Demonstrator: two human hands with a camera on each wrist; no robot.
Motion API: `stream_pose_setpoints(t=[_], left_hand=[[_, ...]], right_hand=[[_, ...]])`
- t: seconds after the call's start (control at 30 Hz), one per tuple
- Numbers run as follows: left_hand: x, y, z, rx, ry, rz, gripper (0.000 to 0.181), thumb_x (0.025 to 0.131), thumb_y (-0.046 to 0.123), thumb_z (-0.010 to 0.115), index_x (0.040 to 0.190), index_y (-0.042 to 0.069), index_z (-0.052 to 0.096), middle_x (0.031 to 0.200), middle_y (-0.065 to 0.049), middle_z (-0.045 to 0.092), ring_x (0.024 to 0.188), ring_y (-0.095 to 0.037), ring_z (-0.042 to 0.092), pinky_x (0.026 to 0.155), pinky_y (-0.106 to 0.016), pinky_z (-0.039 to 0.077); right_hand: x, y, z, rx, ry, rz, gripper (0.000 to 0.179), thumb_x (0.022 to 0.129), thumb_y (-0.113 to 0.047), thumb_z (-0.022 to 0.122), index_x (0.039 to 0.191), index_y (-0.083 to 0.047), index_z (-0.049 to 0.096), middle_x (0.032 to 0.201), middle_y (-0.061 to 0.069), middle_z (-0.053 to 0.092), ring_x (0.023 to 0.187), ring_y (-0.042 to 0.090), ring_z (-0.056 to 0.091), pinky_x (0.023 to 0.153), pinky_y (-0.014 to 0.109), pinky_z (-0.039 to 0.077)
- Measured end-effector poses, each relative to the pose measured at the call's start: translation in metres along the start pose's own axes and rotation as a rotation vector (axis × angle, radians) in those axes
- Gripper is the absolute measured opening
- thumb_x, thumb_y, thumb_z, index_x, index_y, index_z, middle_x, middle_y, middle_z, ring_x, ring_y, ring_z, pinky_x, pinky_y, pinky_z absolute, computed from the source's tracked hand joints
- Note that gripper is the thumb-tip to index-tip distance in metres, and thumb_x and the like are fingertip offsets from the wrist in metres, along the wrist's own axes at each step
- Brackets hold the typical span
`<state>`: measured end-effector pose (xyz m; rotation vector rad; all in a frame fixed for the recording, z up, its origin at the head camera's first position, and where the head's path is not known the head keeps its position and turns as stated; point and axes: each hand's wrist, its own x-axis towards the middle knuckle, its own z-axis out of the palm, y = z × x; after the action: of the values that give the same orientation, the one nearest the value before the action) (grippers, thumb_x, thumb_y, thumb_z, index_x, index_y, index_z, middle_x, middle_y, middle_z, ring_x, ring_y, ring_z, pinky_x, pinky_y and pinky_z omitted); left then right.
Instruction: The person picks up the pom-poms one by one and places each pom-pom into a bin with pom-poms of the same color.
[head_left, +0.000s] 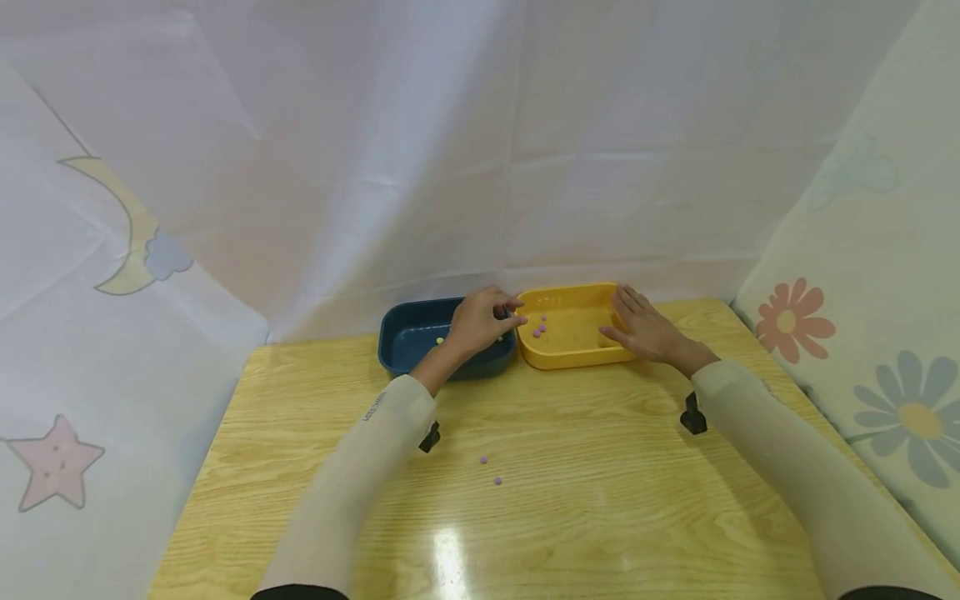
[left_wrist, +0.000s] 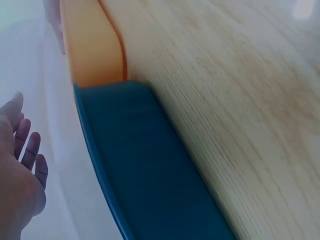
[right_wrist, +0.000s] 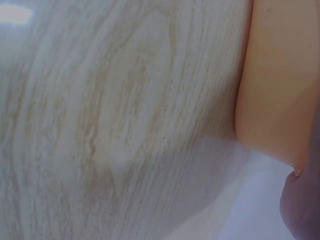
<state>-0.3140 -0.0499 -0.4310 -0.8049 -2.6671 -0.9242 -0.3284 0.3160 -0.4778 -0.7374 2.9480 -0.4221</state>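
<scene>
My left hand [head_left: 478, 322] hovers over the right end of a dark blue basket [head_left: 401, 321], its thumb and forefinger reaching toward the yellow basket beside it. Thumb and forefinger look apart; I make out nothing held between them. In the left wrist view its fingers [left_wrist: 31, 150] are loosely bent. My right hand [head_left: 651, 329] rests with extended fingers on the right end of the yellow basket [head_left: 573, 360]. A few small purple balls [head_left: 542, 328] lie inside that basket, on its left side. Small yellowish balls [head_left: 440, 341] show in the blue basket, partly hidden by my left hand.
Two small purple balls, one nearer [head_left: 498, 481] and one farther [head_left: 483, 460], lie on the wooden table [head_left: 570, 483] in front of the baskets. Behind stands a white cloth [head_left: 420, 167], with a flower-printed sheet [head_left: 862, 350] along the right side.
</scene>
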Motion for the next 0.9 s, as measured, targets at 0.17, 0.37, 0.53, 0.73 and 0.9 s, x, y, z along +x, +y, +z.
stream_pose_setpoints(t=[0.17,0.37,0.53,0.73,0.9], left_hand=[[-0.014,0.002,-0.01,-0.043,0.001,0.058,0.027,0.094,0.03,0.084,0.118,0.017,0.083,0.103,0.001,0.073,0.085,-0.012,0.064,0.064,-0.028,0.049],[-0.032,0.003,-0.019,-0.128,-0.05,0.107,0.028,0.092,0.022,0.086,0.117,0.009,0.083,0.103,-0.005,0.074,0.086,-0.018,0.067,0.068,-0.028,0.05],[-0.048,0.002,-0.022,-0.152,-0.09,0.116,0.028,0.091,0.022,0.086,0.116,0.009,0.082,0.102,-0.007,0.074,0.09,-0.022,0.07,0.076,-0.033,0.056],[-0.067,-0.005,-0.026,-0.184,-0.129,0.168,0.027,0.089,0.017,0.088,0.114,0.007,0.083,0.098,-0.003,0.075,0.086,-0.021,0.07,0.073,-0.035,0.058],[-0.086,-0.014,-0.028,-0.225,-0.211,0.202,0.023,0.09,0.015,0.087,0.112,0.01,0.084,0.099,-0.003,0.076,0.082,-0.012,0.066,0.067,-0.027,0.055]], right_hand=[[0.0,0.001,0.001,-0.005,0.002,-0.006,0.087,0.114,-0.046,0.044,0.163,0.015,0.007,0.173,0.033,-0.004,0.161,0.05,-0.004,0.129,0.063,0.002],[0.0,0.001,0.002,-0.002,0.018,-0.013,0.088,0.113,-0.048,0.045,0.163,0.016,0.009,0.172,0.034,-0.002,0.16,0.051,-0.002,0.129,0.063,0.003],[-0.001,0.001,0.001,0.0,0.008,-0.008,0.089,0.113,-0.049,0.044,0.163,0.016,0.008,0.172,0.034,-0.003,0.16,0.05,-0.003,0.129,0.062,0.001],[0.0,0.0,0.0,0.007,0.006,-0.012,0.089,0.113,-0.049,0.045,0.163,0.016,0.009,0.172,0.034,-0.003,0.16,0.051,-0.003,0.129,0.062,0.001],[0.001,0.002,0.0,-0.014,-0.005,-0.004,0.087,0.114,-0.046,0.043,0.163,0.015,0.007,0.173,0.032,-0.005,0.161,0.049,-0.004,0.13,0.061,0.002]])
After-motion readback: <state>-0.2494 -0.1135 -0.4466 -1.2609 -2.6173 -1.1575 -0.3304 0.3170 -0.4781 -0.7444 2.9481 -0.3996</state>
